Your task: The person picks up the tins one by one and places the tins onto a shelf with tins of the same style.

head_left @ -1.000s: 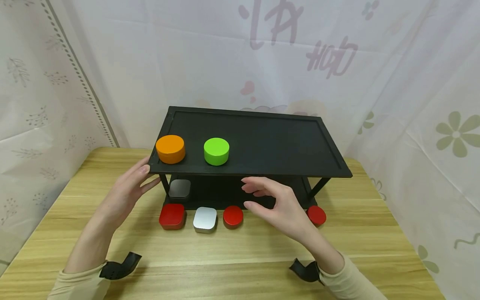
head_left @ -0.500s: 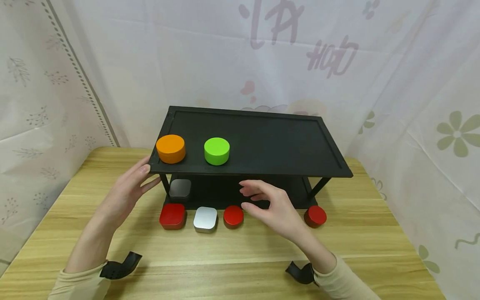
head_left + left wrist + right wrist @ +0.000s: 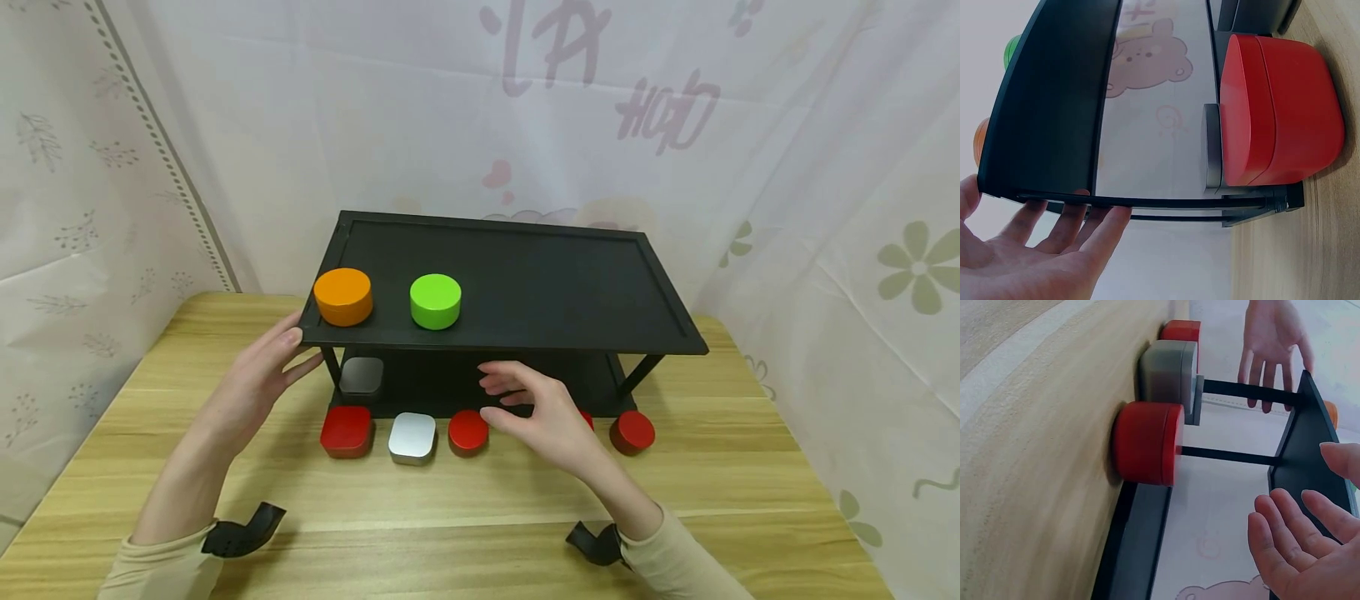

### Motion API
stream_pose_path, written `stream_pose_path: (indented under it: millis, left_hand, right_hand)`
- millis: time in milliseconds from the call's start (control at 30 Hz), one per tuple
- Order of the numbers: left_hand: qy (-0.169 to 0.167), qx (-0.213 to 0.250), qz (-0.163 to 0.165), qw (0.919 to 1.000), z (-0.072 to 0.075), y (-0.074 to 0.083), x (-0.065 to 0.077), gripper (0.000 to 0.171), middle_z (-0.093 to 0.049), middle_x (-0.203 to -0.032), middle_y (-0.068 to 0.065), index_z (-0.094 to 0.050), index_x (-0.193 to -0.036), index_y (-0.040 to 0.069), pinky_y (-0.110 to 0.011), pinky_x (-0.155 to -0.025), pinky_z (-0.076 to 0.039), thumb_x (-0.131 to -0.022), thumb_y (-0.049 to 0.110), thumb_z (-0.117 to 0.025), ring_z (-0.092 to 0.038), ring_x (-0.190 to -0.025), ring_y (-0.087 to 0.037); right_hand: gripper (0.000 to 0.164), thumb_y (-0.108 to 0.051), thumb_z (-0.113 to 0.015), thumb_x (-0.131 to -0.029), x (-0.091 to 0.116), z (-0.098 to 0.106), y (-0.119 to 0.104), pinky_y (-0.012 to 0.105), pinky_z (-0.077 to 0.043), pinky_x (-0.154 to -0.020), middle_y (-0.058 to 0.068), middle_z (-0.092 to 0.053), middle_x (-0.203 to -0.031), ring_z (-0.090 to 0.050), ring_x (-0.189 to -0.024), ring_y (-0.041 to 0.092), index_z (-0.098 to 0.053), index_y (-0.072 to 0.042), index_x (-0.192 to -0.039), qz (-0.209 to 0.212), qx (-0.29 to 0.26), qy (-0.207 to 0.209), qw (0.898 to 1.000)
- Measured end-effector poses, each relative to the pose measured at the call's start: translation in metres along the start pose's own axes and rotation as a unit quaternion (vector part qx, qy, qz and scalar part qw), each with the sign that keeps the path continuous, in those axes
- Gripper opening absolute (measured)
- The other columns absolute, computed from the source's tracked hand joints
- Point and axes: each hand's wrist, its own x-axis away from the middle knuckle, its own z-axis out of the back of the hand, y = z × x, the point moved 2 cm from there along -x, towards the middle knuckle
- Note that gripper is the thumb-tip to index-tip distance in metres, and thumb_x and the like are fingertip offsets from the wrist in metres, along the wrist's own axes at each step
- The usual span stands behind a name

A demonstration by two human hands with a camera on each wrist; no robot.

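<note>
My left hand [image 3: 255,379] rests at the left end of a black two-tier rack [image 3: 540,292], thumb at the front corner of the top tier. In the left wrist view, its fairly straight fingers [image 3: 1063,228] touch the rack's side bar. My right hand [image 3: 551,421] hovers in front of the lower tier, fingers loosely bent and thumb apart, holding nothing. Its thumb tip overlaps the edge of a red round tin [image 3: 468,433] in the head view. Left of that tin stand a silver square tin [image 3: 412,438] and a red square tin [image 3: 347,432].
An orange round tin [image 3: 343,297] and a green round tin [image 3: 436,302] sit on the top tier. A dark grey square tin [image 3: 362,377] is on the lower tier. Another red round tin [image 3: 632,432] stands on the wooden table [image 3: 420,533] at right; another red piece [image 3: 587,419] shows behind my right wrist.
My right hand has shifted slightly left and down, uncovering more of the red round tin at right and a bit of another red piece. My left hand stays on the rack.
</note>
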Motion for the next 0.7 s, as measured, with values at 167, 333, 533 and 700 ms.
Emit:
stream_pose_path:
  millis: [167,333,533,700]
  left_hand:
    - [0.0,-0.003,0.001,1.0,0.001,0.0,0.0,0.046,-0.027,-0.155,0.001,-0.029,-0.149,0.016,-0.014,-0.098,-0.044,-0.104,0.023,-0.032,-0.038,-0.131,-0.002]
    - [0.003,-0.015,0.008,0.9999,0.002,-0.001,0.0,0.046,-0.024,-0.156,0.001,-0.028,-0.149,0.017,-0.013,-0.098,-0.044,-0.104,0.025,-0.031,-0.037,-0.132,-0.001]
    - [0.002,-0.012,0.009,0.9999,0.001,0.0,0.0,0.046,-0.024,-0.156,0.001,-0.028,-0.149,0.018,-0.013,-0.098,-0.043,-0.104,0.025,-0.032,-0.037,-0.132,-0.002]
    - [0.007,-0.006,0.01,0.9999,0.0,0.0,0.0,0.046,-0.025,-0.155,0.001,-0.029,-0.149,0.017,-0.014,-0.098,-0.044,-0.103,0.025,-0.033,-0.037,-0.131,-0.003]
  right_hand:
    - [0.043,-0.025,-0.071,-0.084,-0.004,-0.004,0.017,0.044,-0.051,-0.092,-0.011,-0.064,-0.114,-0.062,-0.104,0.008,-0.055,-0.035,-0.122,-0.009,-0.01,-0.009,1.0]
    - [0.043,-0.027,-0.071,-0.084,-0.005,-0.007,0.022,0.042,-0.051,-0.092,-0.011,-0.063,-0.114,-0.062,-0.106,0.019,-0.055,-0.035,-0.123,-0.012,-0.013,-0.019,1.0]
    - [0.043,-0.027,-0.071,-0.084,-0.007,-0.01,0.028,0.039,-0.052,-0.092,-0.008,-0.063,-0.115,-0.061,-0.108,0.023,-0.055,-0.033,-0.124,-0.018,-0.007,-0.029,0.999]
    - [0.044,-0.027,-0.071,-0.084,-0.009,-0.014,0.034,0.04,-0.051,-0.093,0.002,-0.062,-0.121,-0.06,-0.11,0.023,-0.054,-0.033,-0.125,-0.027,-0.002,-0.04,0.999]
